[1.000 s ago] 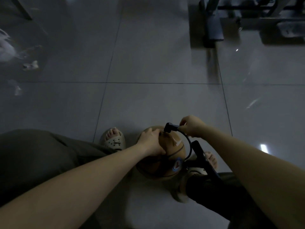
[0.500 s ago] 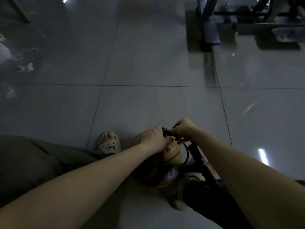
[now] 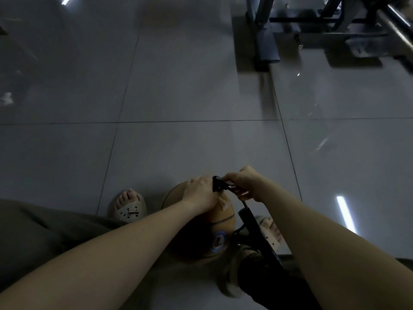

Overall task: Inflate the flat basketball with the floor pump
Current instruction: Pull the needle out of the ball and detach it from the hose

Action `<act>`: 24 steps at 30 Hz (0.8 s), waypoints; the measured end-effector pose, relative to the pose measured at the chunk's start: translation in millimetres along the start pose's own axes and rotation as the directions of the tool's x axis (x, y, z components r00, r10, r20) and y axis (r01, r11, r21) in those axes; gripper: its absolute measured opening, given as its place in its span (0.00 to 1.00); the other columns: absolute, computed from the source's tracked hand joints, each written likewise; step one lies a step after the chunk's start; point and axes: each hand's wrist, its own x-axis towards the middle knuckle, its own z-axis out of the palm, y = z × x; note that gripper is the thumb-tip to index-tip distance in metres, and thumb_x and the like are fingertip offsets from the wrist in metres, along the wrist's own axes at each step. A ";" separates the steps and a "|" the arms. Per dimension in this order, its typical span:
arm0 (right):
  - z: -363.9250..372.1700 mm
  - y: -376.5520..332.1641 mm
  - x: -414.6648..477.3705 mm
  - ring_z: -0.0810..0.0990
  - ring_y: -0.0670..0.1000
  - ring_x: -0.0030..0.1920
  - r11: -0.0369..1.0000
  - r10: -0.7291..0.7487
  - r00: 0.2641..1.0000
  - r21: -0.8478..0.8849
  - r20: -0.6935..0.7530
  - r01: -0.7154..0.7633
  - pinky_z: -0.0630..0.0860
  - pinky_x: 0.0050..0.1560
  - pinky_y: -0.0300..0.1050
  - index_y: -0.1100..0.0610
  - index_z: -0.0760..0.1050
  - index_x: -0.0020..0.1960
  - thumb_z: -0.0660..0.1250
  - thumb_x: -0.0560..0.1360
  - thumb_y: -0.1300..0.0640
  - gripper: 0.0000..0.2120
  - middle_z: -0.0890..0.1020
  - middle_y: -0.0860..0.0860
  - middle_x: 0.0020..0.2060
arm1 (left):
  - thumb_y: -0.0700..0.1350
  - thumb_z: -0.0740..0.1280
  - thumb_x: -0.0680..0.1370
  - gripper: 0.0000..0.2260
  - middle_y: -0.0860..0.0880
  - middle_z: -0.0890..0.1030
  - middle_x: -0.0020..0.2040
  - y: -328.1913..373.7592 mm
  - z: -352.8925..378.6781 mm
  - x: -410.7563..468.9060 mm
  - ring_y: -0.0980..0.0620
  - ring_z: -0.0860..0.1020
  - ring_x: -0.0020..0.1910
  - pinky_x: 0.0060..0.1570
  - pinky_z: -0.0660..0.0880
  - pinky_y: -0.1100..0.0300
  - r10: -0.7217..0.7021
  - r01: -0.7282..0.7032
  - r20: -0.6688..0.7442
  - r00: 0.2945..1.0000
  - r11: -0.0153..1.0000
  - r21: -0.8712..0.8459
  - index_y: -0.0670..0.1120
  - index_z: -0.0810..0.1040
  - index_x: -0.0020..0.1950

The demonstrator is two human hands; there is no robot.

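A tan basketball (image 3: 220, 227) with a blue round logo lies on the tiled floor between my feet. My left hand (image 3: 200, 193) is curled over its top and holds it. My right hand (image 3: 244, 183) pinches the black pump nozzle (image 3: 218, 183), whose tip is at the ball's top beside my left fingers. A black hose (image 3: 243, 203) runs from the nozzle down to the black floor pump (image 3: 257, 236), which leans at the ball's right side. The dim light hides the valve itself.
My feet in pale perforated sandals stand either side of the ball, the left foot (image 3: 128, 206) and the right foot (image 3: 269, 231). A grey metal equipment frame (image 3: 266, 43) stands on the floor at the far right. Small white scraps (image 3: 6, 98) lie far left.
My right hand has brought the nozzle left and down onto the top of the ball, next to my left hand. The ball and pump stayed in place.
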 end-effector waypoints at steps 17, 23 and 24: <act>-5.9 2.7 -3.7 0.80 0.57 0.28 0.971 0.080 0.993 -0.230 0.090 -0.057 0.80 0.29 0.48 0.63 0.73 0.44 0.70 0.67 0.29 0.35 0.76 0.57 0.32 | 0.54 0.62 0.80 0.19 0.43 0.77 0.62 5.3 10.5 2.7 0.43 0.73 0.64 0.69 0.63 0.50 0.076 -0.077 0.009 0.997 0.987 0.143 0.42 0.74 0.65; -6.4 6.8 -7.0 0.78 0.51 0.26 0.977 0.105 0.982 -0.200 0.155 -0.073 0.79 0.32 0.46 0.59 0.75 0.43 0.67 0.70 0.29 0.31 0.77 0.52 0.29 | 0.52 0.63 0.78 0.21 0.43 0.77 0.64 8.1 3.9 -2.4 0.43 0.72 0.66 0.72 0.61 0.47 0.081 -0.086 0.041 0.996 0.989 0.117 0.42 0.73 0.67; -7.2 7.8 -8.2 0.77 0.49 0.24 0.980 0.124 0.974 -0.180 0.189 -0.090 0.79 0.33 0.45 0.58 0.74 0.41 0.66 0.71 0.30 0.29 0.76 0.50 0.25 | 0.53 0.63 0.78 0.21 0.43 0.77 0.64 9.4 2.5 -4.1 0.43 0.71 0.67 0.73 0.61 0.47 0.082 -0.087 0.050 0.995 0.989 0.116 0.42 0.73 0.67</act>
